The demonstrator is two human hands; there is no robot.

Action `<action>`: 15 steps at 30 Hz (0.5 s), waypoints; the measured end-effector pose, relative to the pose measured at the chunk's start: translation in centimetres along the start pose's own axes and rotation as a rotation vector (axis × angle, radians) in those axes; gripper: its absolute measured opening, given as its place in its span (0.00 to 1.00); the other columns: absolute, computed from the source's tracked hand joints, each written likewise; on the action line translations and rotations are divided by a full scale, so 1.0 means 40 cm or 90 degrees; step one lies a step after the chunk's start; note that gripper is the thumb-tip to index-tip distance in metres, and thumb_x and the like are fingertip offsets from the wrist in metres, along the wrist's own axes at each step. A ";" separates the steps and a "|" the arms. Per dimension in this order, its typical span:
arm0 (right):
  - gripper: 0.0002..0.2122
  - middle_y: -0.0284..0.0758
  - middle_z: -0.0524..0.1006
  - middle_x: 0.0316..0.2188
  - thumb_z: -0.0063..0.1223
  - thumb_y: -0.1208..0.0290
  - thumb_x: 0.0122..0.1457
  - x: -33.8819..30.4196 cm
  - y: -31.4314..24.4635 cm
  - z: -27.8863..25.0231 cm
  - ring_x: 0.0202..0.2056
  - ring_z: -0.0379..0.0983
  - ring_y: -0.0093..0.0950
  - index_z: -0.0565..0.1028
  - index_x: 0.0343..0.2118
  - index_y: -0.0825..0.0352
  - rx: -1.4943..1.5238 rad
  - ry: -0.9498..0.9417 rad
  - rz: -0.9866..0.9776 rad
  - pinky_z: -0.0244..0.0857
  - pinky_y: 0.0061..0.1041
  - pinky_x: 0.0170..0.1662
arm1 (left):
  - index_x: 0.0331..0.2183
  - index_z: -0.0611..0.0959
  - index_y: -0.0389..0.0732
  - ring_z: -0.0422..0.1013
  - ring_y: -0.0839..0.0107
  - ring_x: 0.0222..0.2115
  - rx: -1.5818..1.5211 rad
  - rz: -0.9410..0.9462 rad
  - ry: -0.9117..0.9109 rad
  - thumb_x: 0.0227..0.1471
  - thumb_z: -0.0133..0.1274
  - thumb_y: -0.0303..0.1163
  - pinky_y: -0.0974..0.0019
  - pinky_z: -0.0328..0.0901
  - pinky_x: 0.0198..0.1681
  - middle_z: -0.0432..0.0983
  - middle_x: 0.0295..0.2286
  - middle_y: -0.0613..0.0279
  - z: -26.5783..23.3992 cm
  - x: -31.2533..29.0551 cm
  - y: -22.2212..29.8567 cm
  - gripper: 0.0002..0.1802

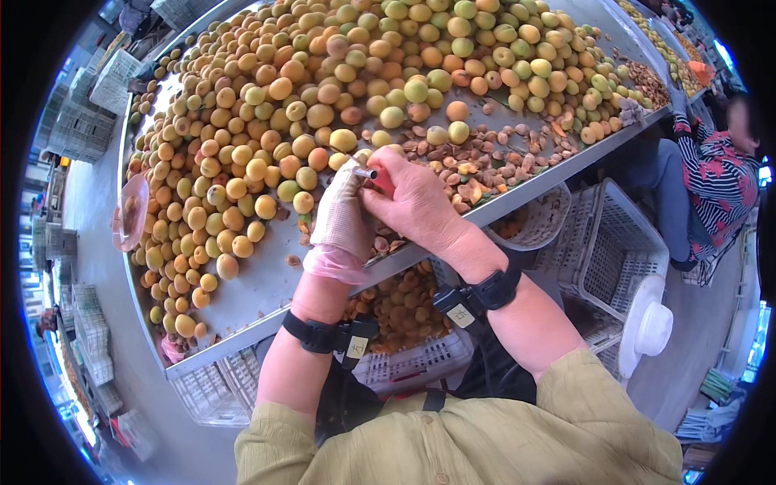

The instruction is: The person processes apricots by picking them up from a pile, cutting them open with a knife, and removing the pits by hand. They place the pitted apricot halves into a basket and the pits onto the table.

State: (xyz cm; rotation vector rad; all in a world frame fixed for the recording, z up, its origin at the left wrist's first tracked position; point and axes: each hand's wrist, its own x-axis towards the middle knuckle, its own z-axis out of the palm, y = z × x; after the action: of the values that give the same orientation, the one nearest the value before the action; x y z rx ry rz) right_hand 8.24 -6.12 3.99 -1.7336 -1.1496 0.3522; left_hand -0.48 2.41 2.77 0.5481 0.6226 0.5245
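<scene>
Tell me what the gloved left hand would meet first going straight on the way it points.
Most likely the yellow-orange fruit heaped just beyond the left hand, though how far off it lies is unclear.

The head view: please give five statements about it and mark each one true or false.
1. The left hand wears a whitish fabric glove with a pink cuff. True.
2. The right hand is empty. False: it grips a small red-handled tool with a metal tip.
3. Brown oval fruit stones lie on the grey metal table, right of the hands. True.
4. The white plastic crate below the table's near edge is empty. False: it holds orange fruit pieces.
5. The white round-brimmed hat lies on the table. False: it is beside a grey plastic crate.
</scene>
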 end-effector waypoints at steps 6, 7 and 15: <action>0.08 0.29 0.71 0.19 0.55 0.69 0.59 0.044 -0.002 -0.046 0.21 0.70 0.22 0.70 0.34 0.67 0.232 0.184 0.117 0.67 0.25 0.25 | 0.41 0.76 0.39 0.68 0.75 0.25 -0.087 -0.048 -0.038 0.60 0.53 0.40 0.76 0.64 0.24 0.72 0.29 0.65 -0.023 0.001 0.043 0.15; 0.10 0.28 0.71 0.19 0.56 0.66 0.59 0.050 0.006 -0.083 0.20 0.69 0.21 0.71 0.35 0.67 0.329 0.175 0.182 0.66 0.24 0.24 | 0.41 0.76 0.39 0.68 0.75 0.25 -0.111 -0.027 -0.021 0.60 0.53 0.40 0.75 0.64 0.25 0.72 0.29 0.65 -0.034 0.006 0.065 0.14; 0.15 0.27 0.75 0.24 0.59 0.59 0.60 0.032 0.026 -0.155 0.27 0.69 0.17 0.77 0.36 0.70 0.124 0.004 0.318 0.65 0.19 0.35 | 0.41 0.78 0.35 0.75 0.68 0.30 -0.323 0.091 0.151 0.60 0.50 0.30 0.69 0.74 0.30 0.78 0.35 0.56 -0.095 0.042 0.187 0.10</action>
State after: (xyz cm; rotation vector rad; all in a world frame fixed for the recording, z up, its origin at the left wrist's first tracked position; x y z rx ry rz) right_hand 13.62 -8.66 6.36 -1.8275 -0.6386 0.7344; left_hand -3.97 10.12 4.12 0.0492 0.6471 0.8591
